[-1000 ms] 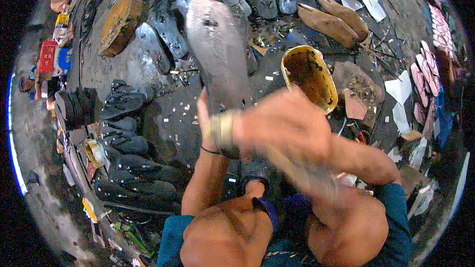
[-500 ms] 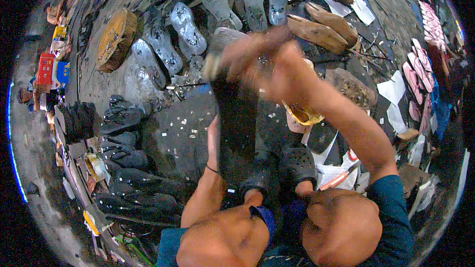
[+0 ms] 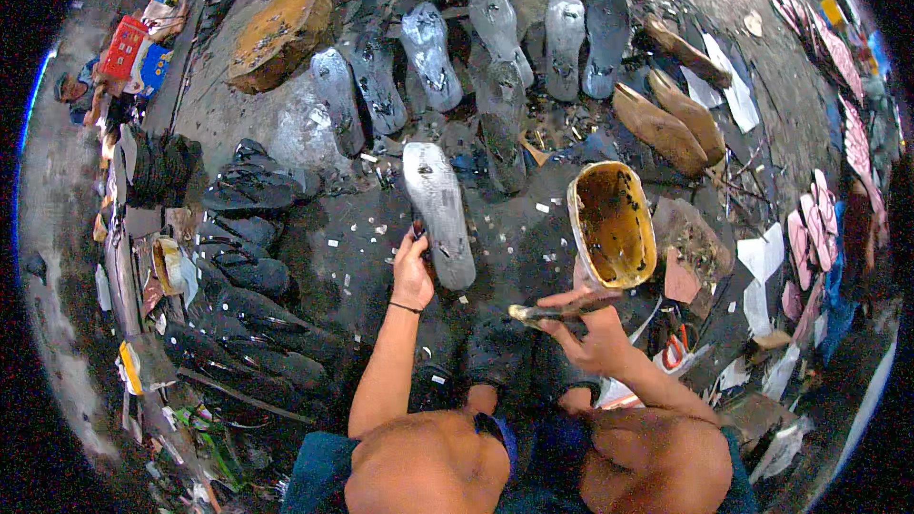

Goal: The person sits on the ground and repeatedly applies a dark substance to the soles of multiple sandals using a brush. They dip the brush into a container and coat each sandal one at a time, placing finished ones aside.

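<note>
My left hand grips the edge of a grey, shiny-faced sandal sole, held upright with its pale face toward me and a dark thong strap beside my fingers. My right hand is closed around a brush with a dark handle and pale tip. Just beyond that hand is a yellowish, open tub, smeared with dark residue inside. One right finger reaches the tub's near rim; whether it also bears the tub's weight, I cannot tell.
Several soles lie in an arc beyond my hands. Brown wooden shoe lasts sit at far right, a round wooden block at far left. Black sandals are piled on the left. Pink sandals and white scraps lie right.
My right hand has come down and toward me, away from the sole it blurred across. The tub, mostly hidden before, now shows fully. The view has shifted.
</note>
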Available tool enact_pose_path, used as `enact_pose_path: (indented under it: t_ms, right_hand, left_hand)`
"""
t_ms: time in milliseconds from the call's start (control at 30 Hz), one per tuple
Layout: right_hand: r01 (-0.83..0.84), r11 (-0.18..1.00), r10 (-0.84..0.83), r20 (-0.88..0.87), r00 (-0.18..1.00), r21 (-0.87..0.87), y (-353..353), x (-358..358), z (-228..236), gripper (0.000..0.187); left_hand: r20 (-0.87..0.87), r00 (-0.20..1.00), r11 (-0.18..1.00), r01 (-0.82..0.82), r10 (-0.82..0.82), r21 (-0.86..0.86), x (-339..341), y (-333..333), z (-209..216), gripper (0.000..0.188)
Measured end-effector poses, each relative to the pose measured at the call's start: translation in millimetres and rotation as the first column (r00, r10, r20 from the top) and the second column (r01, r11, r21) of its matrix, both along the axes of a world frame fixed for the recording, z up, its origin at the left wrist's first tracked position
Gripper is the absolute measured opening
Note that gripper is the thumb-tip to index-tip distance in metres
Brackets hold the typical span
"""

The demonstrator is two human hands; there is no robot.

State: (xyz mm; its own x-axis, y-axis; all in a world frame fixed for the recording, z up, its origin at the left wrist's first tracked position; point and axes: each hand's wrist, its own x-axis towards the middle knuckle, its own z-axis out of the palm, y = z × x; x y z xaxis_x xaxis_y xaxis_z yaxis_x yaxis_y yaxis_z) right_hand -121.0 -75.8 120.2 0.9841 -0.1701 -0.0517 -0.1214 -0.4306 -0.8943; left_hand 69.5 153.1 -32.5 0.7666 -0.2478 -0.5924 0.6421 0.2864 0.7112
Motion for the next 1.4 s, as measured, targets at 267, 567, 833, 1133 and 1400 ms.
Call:
enact_pose_path:
  t_ms: [267,567,833,1133,1400]
  right_hand:
    - [0.050,0.993,-0.059,-0.073,0.996,-0.109,5.3,-5.0,3.7,0.023]
    - [0.257,0.964,-0.266,-0.181,0.947,-0.071,-12.1,-19.5,-13.7,0.023]
    - [0.234,0.957,-0.261,-0.162,0.952,-0.169,-20.0,-19.2,-21.0,0.023]
    - [0.313,0.914,-0.359,-0.158,0.920,-0.257,-42.6,-43.7,-21.3,0.024]
    - [0.454,0.718,-0.495,0.070,0.866,-0.527,-104.8,14.1,-63.6,0.026]
  left_hand:
    - [0.001,0.990,0.982,-0.138,0.140,-0.131,80.2,-16.7,-20.6,0.053]
    - [0.658,0.613,0.639,-0.726,0.437,0.253,220.3,123.7,-7.2,0.056]
    - [0.344,0.891,0.404,-0.443,0.297,0.800,351.5,207.4,-7.2,0.109]
    - [0.470,0.814,0.300,-0.568,0.341,0.767,330.2,247.3,24.3,0.057]
    - [0.527,0.791,0.561,-0.296,-0.309,0.773,14.6,108.0,157.7,0.029]
